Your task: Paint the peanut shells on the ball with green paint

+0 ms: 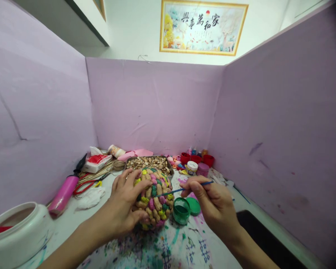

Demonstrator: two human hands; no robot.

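Observation:
A round ball covered in peanut shells [157, 203], some painted green, pink and yellow, sits on the table before me. My left hand [128, 198] is wrapped around its left side, thumb low and fingers over the top. Between the thumb and fingers of my right hand [211, 200] is a thin blue paintbrush [177, 191], its tip against the front of the ball. Right of the ball stands an uncapped jar of green paint [181, 211], with its green lid [193, 206] lying beside it.
Behind the ball is a metal tray [172, 172] of shells. Paint jars [192, 168] and red cups [208, 161] stand back right. Red-handled scissors [84, 186], a pink pump [64, 195] and a white pot [22, 239] are left. Purple panels [156, 104] enclose the table.

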